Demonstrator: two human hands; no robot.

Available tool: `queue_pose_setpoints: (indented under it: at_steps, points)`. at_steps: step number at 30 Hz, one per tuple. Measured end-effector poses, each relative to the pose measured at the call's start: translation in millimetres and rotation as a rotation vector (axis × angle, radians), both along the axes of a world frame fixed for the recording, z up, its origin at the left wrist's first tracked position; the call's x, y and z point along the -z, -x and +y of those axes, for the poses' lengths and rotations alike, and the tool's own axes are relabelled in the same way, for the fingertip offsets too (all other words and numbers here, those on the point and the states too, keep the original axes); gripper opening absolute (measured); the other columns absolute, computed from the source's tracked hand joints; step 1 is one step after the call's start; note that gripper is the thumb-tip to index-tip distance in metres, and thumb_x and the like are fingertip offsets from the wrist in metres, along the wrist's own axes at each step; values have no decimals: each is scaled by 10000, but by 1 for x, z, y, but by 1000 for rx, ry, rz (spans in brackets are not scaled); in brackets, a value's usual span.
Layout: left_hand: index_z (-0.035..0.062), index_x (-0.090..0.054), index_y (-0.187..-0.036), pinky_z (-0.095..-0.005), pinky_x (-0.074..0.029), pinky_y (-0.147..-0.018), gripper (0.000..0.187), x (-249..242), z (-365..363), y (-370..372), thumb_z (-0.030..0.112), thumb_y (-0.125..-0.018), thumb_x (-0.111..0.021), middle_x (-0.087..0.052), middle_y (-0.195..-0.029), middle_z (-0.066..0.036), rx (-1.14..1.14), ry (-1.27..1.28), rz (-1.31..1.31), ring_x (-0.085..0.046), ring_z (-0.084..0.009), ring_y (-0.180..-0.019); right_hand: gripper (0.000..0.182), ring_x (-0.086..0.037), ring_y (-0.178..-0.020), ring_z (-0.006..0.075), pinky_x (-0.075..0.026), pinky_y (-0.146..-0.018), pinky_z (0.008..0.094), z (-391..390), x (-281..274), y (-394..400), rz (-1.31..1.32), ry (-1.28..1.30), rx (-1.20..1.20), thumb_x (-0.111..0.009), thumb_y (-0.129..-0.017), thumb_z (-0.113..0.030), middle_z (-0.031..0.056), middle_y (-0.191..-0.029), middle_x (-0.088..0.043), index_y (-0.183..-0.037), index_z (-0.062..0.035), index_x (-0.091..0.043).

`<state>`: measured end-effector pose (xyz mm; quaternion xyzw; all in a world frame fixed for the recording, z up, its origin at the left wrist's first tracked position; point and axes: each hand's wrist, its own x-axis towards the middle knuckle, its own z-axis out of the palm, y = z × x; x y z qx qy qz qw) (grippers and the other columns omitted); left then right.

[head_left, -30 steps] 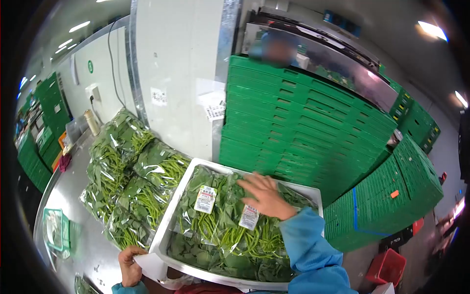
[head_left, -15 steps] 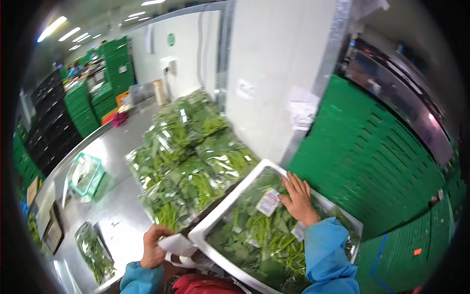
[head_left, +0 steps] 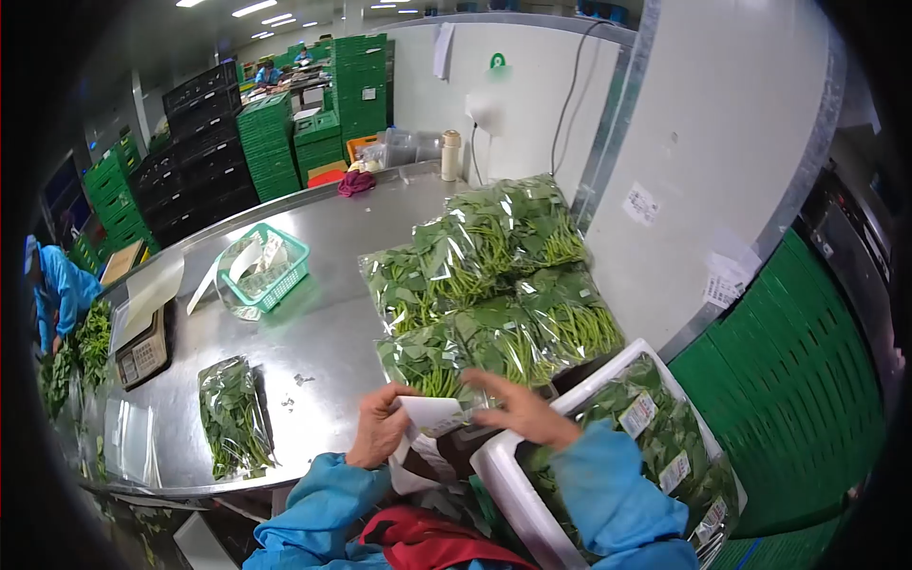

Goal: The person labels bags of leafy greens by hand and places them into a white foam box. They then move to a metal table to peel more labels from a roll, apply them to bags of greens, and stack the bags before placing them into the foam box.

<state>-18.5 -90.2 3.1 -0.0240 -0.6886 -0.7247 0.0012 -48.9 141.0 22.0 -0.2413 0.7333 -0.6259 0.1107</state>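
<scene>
My left hand (head_left: 380,429) pinches a strip of white labels (head_left: 432,414) that curls down in front of my body. My right hand (head_left: 524,414) is just right of the strip, thumb and index finger apart, with nothing visible between them. Its forearm crosses a white foam box (head_left: 508,480). Inside the box lie clear bags of leafy greens (head_left: 608,408), several bearing a white label (head_left: 638,415). Beyond my hands, more bagged greens (head_left: 484,328) are piled on the steel table. One bag of greens (head_left: 231,418) lies apart to the left.
A mint-green basket (head_left: 285,285) with white strips stands on the steel table (head_left: 332,356), near a scale (head_left: 144,353). Clear plastic bags (head_left: 131,442) lie at the front left. Green crates (head_left: 788,380) rise beside the foam box. A co-worker in blue (head_left: 65,290) is at far left.
My right hand has left the bagged greens in the foam box and moved left to the label strip. My left hand still holds the strip. The view has turned left.
</scene>
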Motion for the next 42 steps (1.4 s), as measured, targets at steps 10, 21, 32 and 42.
queue_pose_setpoints:
  at_steps: [10,21,32,42]
  points:
    - [48,-618,-1002,-292,-482,-745,285,8,-62,24,11,-724,-671,-648,-853,-76,-34,346,477,-620,-188,-840,273,-599,-892,116,-475,-791,270,-105,13,-2,-611,79,-303,-619,-849,-140,67,-978,-642,-1081,1,-586]
    - [26,-571,-871,-267,-466,-725,288,-47,-148,38,-94,-626,-662,-619,-849,-83,-639,622,885,-589,-165,-778,317,-576,-901,109,-445,-839,268,-69,20,-36,-399,25,-306,-668,-787,-79,57,-995,-646,-1083,16,-606]
    - [1,-592,-975,-245,-470,-671,312,-60,-140,18,-141,-698,-573,-620,-841,-85,-427,528,1024,-586,-145,-727,149,-594,-786,272,-424,-722,367,-11,-113,-103,570,-486,315,-703,-672,-45,91,-785,-617,-699,-25,-558]
    - [40,-633,-888,-277,-480,-671,283,-7,-142,27,26,-626,-739,-621,-797,-90,-139,296,730,-614,-216,-746,271,-560,-888,213,-432,-763,340,-78,-3,-190,-723,-463,131,-626,-832,-218,133,-825,-624,-959,21,-604]
